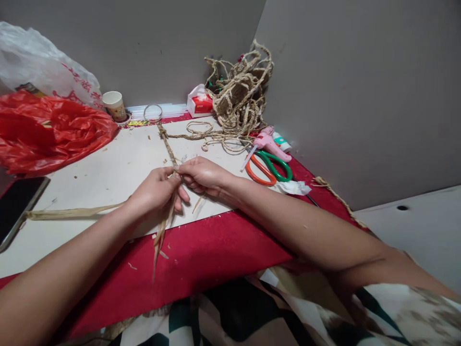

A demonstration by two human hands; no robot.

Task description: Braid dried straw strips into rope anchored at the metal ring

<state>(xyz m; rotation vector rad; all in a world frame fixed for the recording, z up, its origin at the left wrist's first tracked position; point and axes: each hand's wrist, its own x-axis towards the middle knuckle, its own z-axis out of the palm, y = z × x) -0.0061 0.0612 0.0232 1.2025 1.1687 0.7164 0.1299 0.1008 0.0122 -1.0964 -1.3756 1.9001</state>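
Observation:
A twisted cord of dried plant fibre [166,144] runs toward me from a knot near a thin metal ring [152,113]. My left hand [156,190] is closed, pinching the cord's near end with thumb and fingers. Right beside it, my right hand [203,174] is also closed, its thumb and forefinger gripping the cord at the same spot. Loose fibre strips [160,240] hang below my hands over the red cloth. Another flat dried strip [72,212] lies to the left, partly behind my left forearm. The fingers hide the exact joint.
A white board [118,166] lies on the red cloth [216,250]. Coiled cord [241,96] is heaped at the back, near scissors [268,166] and a pink glue gun [271,143]. To the left are a red plastic bag [54,129], a paper cup [114,106] and a phone [18,206].

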